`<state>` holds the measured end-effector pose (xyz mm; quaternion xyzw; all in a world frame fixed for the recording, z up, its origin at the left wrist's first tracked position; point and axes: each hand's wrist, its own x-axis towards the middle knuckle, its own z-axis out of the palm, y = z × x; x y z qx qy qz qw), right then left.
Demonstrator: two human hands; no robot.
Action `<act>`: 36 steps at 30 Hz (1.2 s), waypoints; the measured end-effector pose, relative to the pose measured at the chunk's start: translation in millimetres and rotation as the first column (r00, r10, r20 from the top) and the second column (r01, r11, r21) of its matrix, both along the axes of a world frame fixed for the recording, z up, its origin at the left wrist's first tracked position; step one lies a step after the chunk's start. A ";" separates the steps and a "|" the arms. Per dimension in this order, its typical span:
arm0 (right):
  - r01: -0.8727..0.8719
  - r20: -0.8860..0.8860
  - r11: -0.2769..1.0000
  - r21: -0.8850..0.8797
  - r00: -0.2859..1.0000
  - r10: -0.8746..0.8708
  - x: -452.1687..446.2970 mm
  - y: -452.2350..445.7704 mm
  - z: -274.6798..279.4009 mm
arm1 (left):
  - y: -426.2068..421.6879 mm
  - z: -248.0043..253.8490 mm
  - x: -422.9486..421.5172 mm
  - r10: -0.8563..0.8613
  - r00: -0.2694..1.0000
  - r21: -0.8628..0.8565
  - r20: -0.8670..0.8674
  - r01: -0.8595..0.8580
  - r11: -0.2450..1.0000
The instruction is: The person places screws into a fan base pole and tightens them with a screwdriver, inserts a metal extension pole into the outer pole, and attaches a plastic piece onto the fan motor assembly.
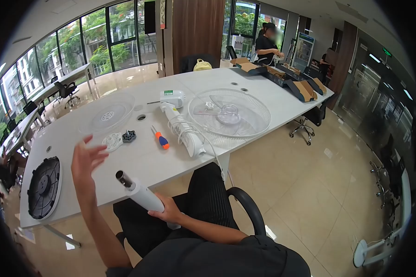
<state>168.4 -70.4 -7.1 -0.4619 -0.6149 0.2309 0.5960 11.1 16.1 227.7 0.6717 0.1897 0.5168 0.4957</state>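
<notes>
Right hand (171,210) clamped on white tubular fan pole (144,197), tilted beside table (97,184); left hand (84,161) apart, fingers spread. Apparent step: pole handling; further handling calls for steady support.

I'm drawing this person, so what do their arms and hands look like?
The left hand and right hand wear no gloves. Both forearms are bare, with no watch showing. Black sleeves cover higher up. Rings are too small to tell.
</notes>
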 end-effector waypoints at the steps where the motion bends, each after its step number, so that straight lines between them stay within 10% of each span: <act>1: 0.105 -0.007 0.994 0.008 0.994 -0.105 -5.9 -0.6 1.6 | -3.1 -24.8 -2.6 0.105 0.993 0.002 -0.054 -0.105 0.994; 9: 0.338 0.131 0.940 0.047 0.931 -0.341 -35.8 -5.6 11.4 | -42.9 -107.7 41.8 0.444 0.895 -0.062 0.030 -0.442 0.895; 20: 0.169 0.117 0.981 -0.098 0.980 -0.158 14.4 -2.9 29.8 | -17.9 -110.9 66.0 0.266 0.959 -0.094 0.096 -0.258 0.962; 25: 0.071 0.374 0.997 -0.026 0.926 -0.056 94.8 2.6 90.3 | -1.3 -115.3 73.8 0.233 0.971 -0.160 0.060 -0.221 0.962; 31: 0.578 0.135 0.814 -0.062 0.813 -0.567 262.1 42.4 152.4 | 1.5 -122.3 87.6 0.265 0.957 -0.173 0.114 -0.244 0.954; 36: 0.734 0.558 0.674 -0.085 0.595 -0.578 387.6 124.0 164.4 | 0.2 -133.2 93.4 0.236 0.966 -0.086 0.109 -0.227 0.970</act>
